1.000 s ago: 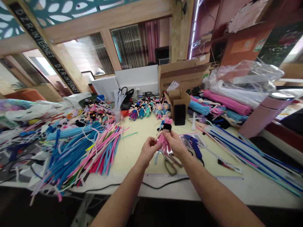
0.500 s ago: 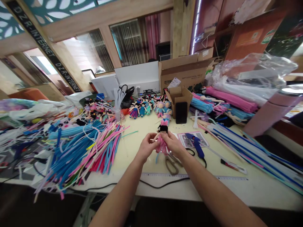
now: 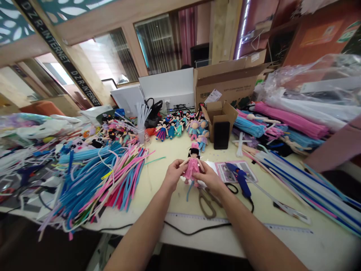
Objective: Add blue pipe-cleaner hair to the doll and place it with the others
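A small doll [image 3: 193, 165] with black hair, a pink headpiece and a pink outfit is held upright over the table, facing me. My left hand [image 3: 175, 175] pinches it on its left side near the arm. My right hand [image 3: 208, 176] grips its right side, lower on the outfit. Just under the right hand lie scissors [image 3: 207, 207], their blades partly hidden. A short blue pipe cleaner [image 3: 189, 191] lies below the doll. To the right, a blue glue gun [image 3: 241, 181] rests beside a printed card [image 3: 251, 169].
Bundles of coloured pipe cleaners [image 3: 93, 184] cover the left side; more long strips [image 3: 307, 188] lie at right. Finished dolls [image 3: 172, 128] stand at the back near a small cardboard box [image 3: 210, 116] and a black phone-like slab [image 3: 221, 135]. A ruler [image 3: 287, 228] and black cable [image 3: 194, 232] run along the front.
The doll now shows more fully, its arms and pink outfit uncovered. My right hand has shifted from near its head down to its lower side. The view has moved slightly.
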A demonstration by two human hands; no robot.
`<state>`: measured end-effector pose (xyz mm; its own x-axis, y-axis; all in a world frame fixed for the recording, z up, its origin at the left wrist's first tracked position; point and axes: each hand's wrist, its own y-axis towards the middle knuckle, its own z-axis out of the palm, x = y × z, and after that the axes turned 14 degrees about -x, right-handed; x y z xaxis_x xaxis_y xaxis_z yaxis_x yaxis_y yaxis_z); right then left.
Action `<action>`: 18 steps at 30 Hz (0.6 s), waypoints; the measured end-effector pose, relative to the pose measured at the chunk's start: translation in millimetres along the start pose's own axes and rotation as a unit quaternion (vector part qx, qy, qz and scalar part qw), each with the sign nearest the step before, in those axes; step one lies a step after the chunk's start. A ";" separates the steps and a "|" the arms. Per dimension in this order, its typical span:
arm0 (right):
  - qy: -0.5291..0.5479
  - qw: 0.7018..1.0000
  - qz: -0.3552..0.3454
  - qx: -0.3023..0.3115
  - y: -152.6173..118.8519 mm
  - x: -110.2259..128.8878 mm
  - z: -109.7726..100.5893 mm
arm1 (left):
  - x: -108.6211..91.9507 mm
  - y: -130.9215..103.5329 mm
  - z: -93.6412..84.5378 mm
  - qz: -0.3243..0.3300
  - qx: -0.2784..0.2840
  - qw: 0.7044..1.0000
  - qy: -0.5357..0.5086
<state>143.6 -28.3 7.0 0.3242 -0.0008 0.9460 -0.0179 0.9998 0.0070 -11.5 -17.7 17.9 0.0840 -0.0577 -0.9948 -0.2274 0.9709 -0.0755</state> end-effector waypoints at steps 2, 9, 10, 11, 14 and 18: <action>-0.025 0.999 0.011 -0.031 2.2 -7.0 -0.9 | 0.4 3.6 -0.1 -0.019 0.017 1.000 -0.004; -0.096 0.992 -0.034 -0.073 9.8 -15.9 -7.2 | -2.7 6.0 6.7 -0.016 0.081 0.996 0.043; -0.117 0.989 -0.053 -0.078 9.4 -16.3 -7.7 | -1.3 5.2 9.3 -0.008 0.096 0.994 0.045; -0.141 0.984 -0.073 -0.083 8.7 -16.6 -8.0 | 0.6 4.3 11.9 0.004 0.100 0.994 0.052; -0.201 0.970 -0.102 -0.090 6.4 -17.7 -9.2 | 7.0 3.3 17.2 0.044 0.065 0.993 0.089; -0.216 0.966 -0.098 -0.108 8.1 -20.8 -14.7 | 8.6 14.1 11.8 0.050 0.015 0.995 0.088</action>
<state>150.6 -19.8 -17.4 -0.1243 -0.1510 0.9807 0.2156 0.9606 0.1753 -2.6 -1.7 9.1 -0.1097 0.0029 -0.9940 -0.1971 0.9801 0.0246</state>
